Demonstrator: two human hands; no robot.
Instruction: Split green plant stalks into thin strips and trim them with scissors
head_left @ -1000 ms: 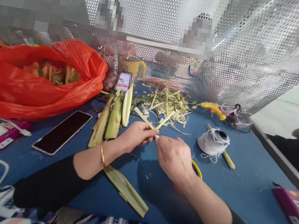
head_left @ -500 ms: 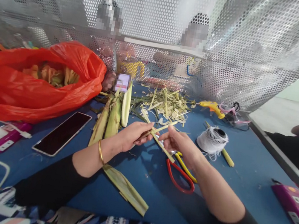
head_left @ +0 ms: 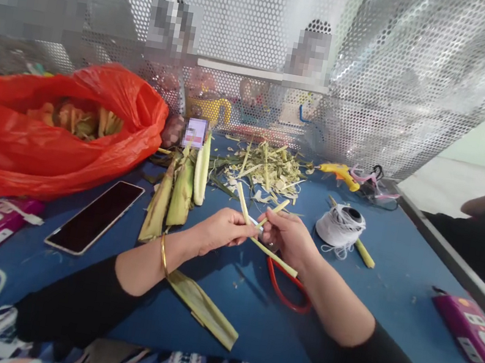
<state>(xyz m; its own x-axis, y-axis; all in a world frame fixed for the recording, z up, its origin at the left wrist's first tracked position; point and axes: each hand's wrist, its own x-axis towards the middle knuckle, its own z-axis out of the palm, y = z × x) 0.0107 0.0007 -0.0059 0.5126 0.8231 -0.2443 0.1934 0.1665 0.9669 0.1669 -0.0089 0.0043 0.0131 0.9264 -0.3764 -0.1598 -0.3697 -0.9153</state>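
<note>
My left hand (head_left: 226, 228) pinches folded pale-green husk strips (head_left: 277, 258) where they cross. One end sticks up away from me, and a long end runs down to the right, under my right hand (head_left: 292, 238). Thumb and fingers of that hand are closed on a shorter strip end (head_left: 279, 206) pointing up and right. Below the hands lies a red-handled cutting tool (head_left: 287, 297), its blades mostly hidden. A broad husk leaf (head_left: 206, 313) rests in front of my left wrist. Larger corn husks (head_left: 181, 196) lie beyond my left forearm.
Shredded husk scraps (head_left: 273, 165) are heaped at the back. On the left are a red plastic bag (head_left: 139, 133), a phone (head_left: 94, 217) and a purple power strip (head_left: 14, 224). A white thread spool (head_left: 341, 228), yellow glue gun (head_left: 340, 174) and second power strip (head_left: 473, 328) stand right.
Both hands have come slightly lower and turned. The long strip end now reaches further right, and the right fingers have closed nearer the crossing. The tool's yellow handle is now hidden.
</note>
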